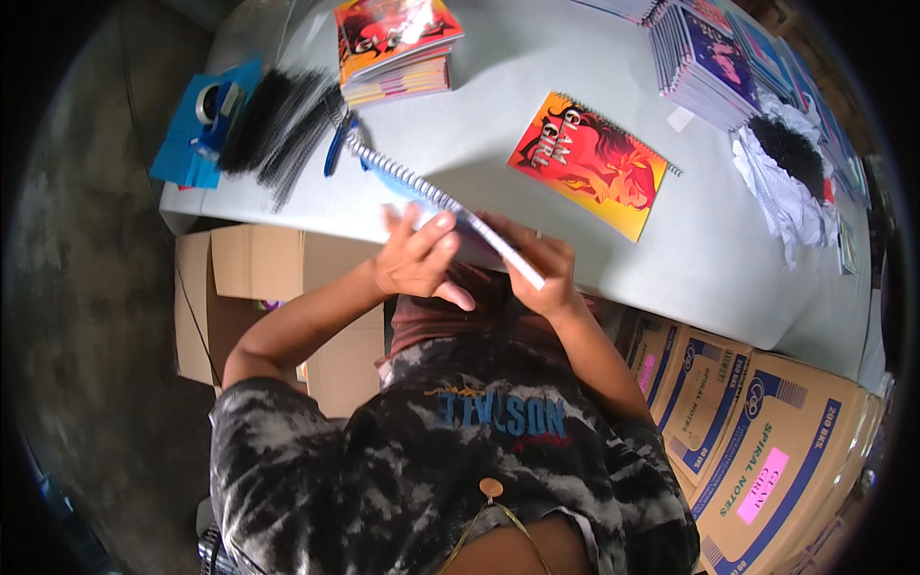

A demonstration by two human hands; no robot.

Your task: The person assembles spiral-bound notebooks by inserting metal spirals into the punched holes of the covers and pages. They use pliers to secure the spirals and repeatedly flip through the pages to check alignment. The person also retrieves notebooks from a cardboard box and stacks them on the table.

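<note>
My right hand (542,270) grips a spiral notebook (496,243) by its near end, with the fingers behind it and the thumb side toward me. The notebook is tilted almost edge-on above the table's front edge, its wire coil facing up and to the left. My left hand (422,257) is beside it, palm turned to the notebook, fingers spread and slightly blurred; whether they touch the pages I cannot tell. On the table to the right lies another spiral notebook (594,165) with a red and yellow cover. Just left of the held notebook's far end is a blue-handled tool (336,144).
A stack of red and yellow notebooks (398,48) stands at the back. Black plastic coils (278,120) lie left, beside a blue tape dispenser (218,120). More notebook stacks (704,67) and a crumpled white cloth (781,177) are right. Cardboard boxes (767,460) stand below the table.
</note>
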